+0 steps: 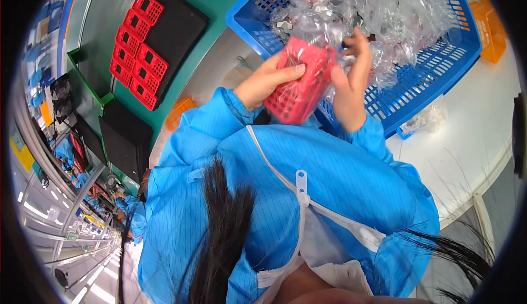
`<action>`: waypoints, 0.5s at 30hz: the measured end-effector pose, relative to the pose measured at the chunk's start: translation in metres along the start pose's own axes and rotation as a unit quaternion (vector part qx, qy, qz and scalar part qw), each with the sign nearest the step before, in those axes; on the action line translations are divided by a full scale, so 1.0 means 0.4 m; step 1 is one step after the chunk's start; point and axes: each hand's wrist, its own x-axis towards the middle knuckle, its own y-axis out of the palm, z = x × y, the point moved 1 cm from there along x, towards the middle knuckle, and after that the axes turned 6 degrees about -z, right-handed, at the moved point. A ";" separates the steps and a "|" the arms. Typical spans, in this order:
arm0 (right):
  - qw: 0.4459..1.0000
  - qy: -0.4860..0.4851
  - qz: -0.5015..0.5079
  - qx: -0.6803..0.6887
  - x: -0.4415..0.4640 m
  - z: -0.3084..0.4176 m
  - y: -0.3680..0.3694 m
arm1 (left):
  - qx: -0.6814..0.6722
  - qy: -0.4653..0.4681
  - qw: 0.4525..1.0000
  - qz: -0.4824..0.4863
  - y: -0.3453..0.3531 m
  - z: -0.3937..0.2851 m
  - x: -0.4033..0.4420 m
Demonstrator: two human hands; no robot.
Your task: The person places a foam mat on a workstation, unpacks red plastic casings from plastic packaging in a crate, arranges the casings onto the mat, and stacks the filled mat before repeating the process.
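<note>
My left hand is closed round a red perforated plastic case, its thumb lying across the top face. A shiny clear film, seemingly a plastic bag, shows over the case, which is slightly blurred. To the right of it is my right hand, fingers spread and a little smeared by motion, with the thumb close to the case's edge. Whether that thumb touches the case I cannot tell. Just beyond both hands stands a blue plastic basket, heaped with clear plastic bags that have small dark, white and reddish pieces among them.
On the left, a green-topped table carries a black mat with several red perforated cases in rows. Orange containers are at the far right, and another orange bin sits by my left elbow. People in blue work farther left.
</note>
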 end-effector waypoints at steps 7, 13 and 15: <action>0.932 0.190 0.133 0.279 0.103 0.048 -0.005 | -0.228 -0.030 0.958 0.171 -0.080 0.079 0.007; 0.881 0.165 -0.040 0.442 0.242 0.082 -0.135 | -0.014 -0.122 0.975 0.187 -0.036 0.027 -0.010; 0.987 -0.047 -0.128 -0.087 0.370 -0.116 -0.224 | 0.020 -0.116 0.975 0.187 -0.041 0.034 -0.010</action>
